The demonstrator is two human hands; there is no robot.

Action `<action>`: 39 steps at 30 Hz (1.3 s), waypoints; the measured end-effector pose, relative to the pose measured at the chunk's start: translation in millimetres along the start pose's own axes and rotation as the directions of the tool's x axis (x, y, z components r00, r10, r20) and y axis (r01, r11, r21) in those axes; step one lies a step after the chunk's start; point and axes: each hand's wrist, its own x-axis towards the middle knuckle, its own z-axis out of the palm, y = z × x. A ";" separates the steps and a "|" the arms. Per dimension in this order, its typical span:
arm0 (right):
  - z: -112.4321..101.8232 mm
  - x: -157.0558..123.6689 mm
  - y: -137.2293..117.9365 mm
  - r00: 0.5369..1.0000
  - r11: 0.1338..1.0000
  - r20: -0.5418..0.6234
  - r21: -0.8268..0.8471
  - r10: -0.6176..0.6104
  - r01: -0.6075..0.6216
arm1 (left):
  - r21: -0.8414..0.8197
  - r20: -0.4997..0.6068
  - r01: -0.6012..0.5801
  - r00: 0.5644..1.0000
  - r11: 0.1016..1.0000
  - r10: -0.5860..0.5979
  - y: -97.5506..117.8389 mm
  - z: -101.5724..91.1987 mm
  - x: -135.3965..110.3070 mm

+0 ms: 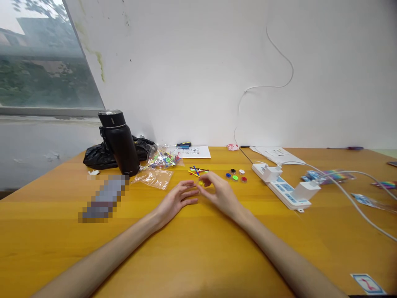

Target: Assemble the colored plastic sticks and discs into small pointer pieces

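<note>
Between thumb and forefinger, my right hand (221,194) pinches a small yellow piece (201,183), partly hidden by the fingers. My left hand (177,200) rests beside it on the table, fingers apart and holding nothing that I can see. Just beyond the hands lies a small pile of thin coloured plastic sticks (196,171). To the right of that pile are several small round discs: a black one (233,171), a white one (242,171), a blue one (228,176), a green one (235,178) and a red one (244,179).
At the left stand a black bottle (122,145) and a black plastic bag (96,156), near a pixelated flat object (105,196). A clear bag of coloured pieces (164,158) lies behind. On the right, a white power strip (282,188) trails cables across the wooden table (186,256).
</note>
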 end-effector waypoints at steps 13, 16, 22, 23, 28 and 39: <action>-102.5 -0.1 90.7 0.743 0.796 -0.624 -0.311 0.241 -0.520 | 0.126 0.010 0.017 1.000 0.992 -0.019 0.4 -1.0 -0.4; -101.7 -2.5 93.9 0.766 0.731 -0.583 -0.394 0.269 -0.556 | 0.130 0.021 0.015 1.000 0.991 -0.017 -0.1 -2.3 0.0; -97.0 -5.8 101.0 0.788 0.628 -0.515 -0.502 0.336 -0.595 | 0.139 0.042 0.016 0.999 0.990 -0.022 -1.5 -4.4 -0.3; -96.9 -7.5 104.5 0.781 0.583 -0.484 -0.525 0.395 -0.620 | 0.140 0.043 0.017 0.999 0.990 -0.024 -1.4 -4.4 -0.4; -92.6 -17.0 122.1 0.685 0.397 -0.253 -0.659 0.683 -0.639 | 0.140 0.058 0.014 0.998 0.990 -0.022 -1.2 -4.4 0.1; -96.0 -20.3 136.8 0.690 0.426 -0.217 -0.649 0.691 -0.630 | 0.144 0.074 0.008 0.997 0.990 -0.018 -4.0 -7.6 1.6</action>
